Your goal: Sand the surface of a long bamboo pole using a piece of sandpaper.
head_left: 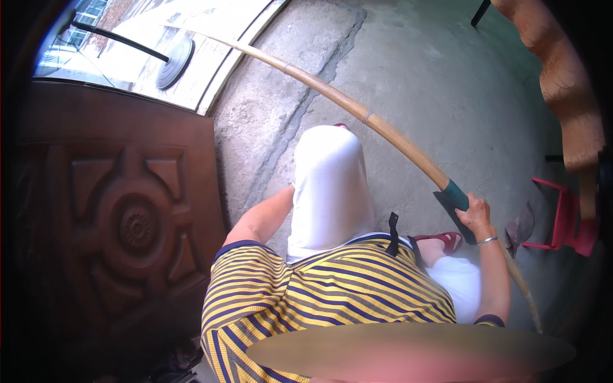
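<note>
My right hand (476,214), with a bangle at its wrist, is closed round a long bamboo pole (364,116). The hand grips just below a green wrapping (453,193) on the pole. A dark flat piece (454,216) hangs beside the wrapping, and I cannot make out what it is. From the grip the pole runs up and left to the doorway; its other, thinner end runs down past my right forearm. My left forearm (260,217) goes behind my raised knee in white trousers (331,185), which hides the left hand.
A carved brown wooden door (118,217) stands on the left. Outside the bright doorway is a round-based stand (175,64). A seam (300,112) crosses the concrete floor (408,70). On the right are a red chair (562,217) and wavy-edged brown furniture (571,96).
</note>
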A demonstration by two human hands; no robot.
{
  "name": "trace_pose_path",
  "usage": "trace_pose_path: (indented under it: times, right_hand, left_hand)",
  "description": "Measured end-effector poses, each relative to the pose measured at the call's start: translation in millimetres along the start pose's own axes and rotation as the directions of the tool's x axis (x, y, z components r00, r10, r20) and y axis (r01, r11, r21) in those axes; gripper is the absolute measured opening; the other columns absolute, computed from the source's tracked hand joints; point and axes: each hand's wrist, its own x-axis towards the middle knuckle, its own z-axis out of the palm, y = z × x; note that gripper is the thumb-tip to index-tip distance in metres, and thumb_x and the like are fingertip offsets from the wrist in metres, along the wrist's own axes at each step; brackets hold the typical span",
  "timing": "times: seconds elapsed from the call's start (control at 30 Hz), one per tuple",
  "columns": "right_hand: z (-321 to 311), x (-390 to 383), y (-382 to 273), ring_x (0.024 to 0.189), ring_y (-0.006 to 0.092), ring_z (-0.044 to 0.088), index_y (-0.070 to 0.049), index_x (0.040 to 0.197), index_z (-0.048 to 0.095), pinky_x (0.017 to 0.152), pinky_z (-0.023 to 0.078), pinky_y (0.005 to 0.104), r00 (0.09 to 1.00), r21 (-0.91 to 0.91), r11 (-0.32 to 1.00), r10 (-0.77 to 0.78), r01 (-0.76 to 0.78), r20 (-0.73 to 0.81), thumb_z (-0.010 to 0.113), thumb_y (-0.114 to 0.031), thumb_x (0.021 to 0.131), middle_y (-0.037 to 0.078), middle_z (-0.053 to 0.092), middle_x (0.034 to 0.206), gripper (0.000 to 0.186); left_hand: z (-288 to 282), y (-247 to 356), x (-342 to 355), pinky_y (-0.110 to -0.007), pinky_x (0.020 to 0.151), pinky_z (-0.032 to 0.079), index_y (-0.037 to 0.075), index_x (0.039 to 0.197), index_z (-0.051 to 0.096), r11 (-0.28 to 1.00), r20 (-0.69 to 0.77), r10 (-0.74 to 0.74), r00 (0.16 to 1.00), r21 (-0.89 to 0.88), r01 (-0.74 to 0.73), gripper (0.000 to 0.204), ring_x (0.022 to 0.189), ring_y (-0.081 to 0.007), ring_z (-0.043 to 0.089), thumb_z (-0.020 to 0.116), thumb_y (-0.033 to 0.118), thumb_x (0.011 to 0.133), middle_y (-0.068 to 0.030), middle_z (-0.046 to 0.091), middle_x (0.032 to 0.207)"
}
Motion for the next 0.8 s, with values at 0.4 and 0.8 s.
trace_pose_path:
  times: [0.4, 0.8]
  right_hand:
    - [39, 28, 20, 0.069, 0.0397, 0.062, -0.002, 0.088, 0.058, 0.064, 0.051, 0.0443, 0.985, 0.156, 0.985, -0.093, 0.070, 0.145, 0.078, -0.023, 0.061, 0.022, 0.062, 0.071, 0.040]
    - [55, 61, 42, 0.066, 0.0381, 0.062, -0.003, 0.093, 0.057, 0.062, 0.050, 0.0436, 0.965, 0.330, 0.937, -0.181, 0.112, 0.187, 0.076, -0.020, 0.064, 0.019, 0.062, 0.071, 0.039]
  left_hand:
    - [-20, -45, 5, -0.027, 0.060, 0.050, -0.003, 0.095, 0.059, 1.000, -0.165, -0.019, 0.986, 0.002, 0.019, 0.017, 0.065, -0.0152, 0.061, 0.049, 0.005, 0.083, -0.0095, 0.064, 0.080]
    - [-44, -56, -23, -0.027, 0.059, 0.050, -0.003, 0.096, 0.059, 0.978, -0.334, -0.141, 0.932, 0.098, 0.183, 0.018, 0.065, -0.0154, 0.061, 0.050, 0.006, 0.083, -0.0095, 0.064, 0.080]
